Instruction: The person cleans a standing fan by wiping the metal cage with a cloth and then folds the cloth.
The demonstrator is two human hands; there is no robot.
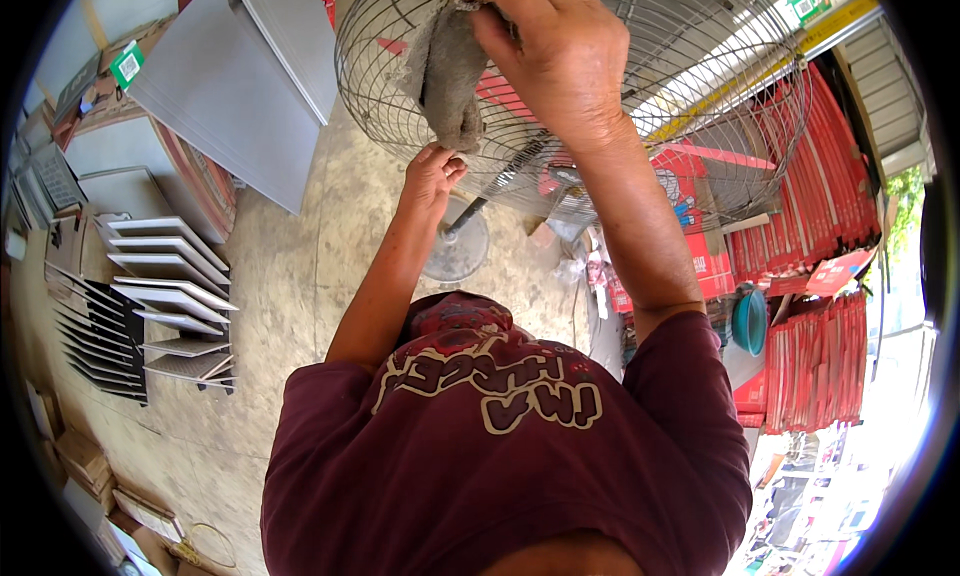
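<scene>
Pressing grey cloth (447, 71) against round wire fan guard (570, 96), right hand (555, 51) closed on it; left hand (432, 171) pinching guard's lower rim. Red flat boxes (800, 206) stacked right of hands; green square label (128, 64) far left.

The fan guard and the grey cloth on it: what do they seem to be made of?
The fan guard looks like thin metal wire with a dull silver finish: fine radial ribs and rings. The grey cloth, gripped by the right hand, seems soft woven fabric, limp and folded.
</scene>
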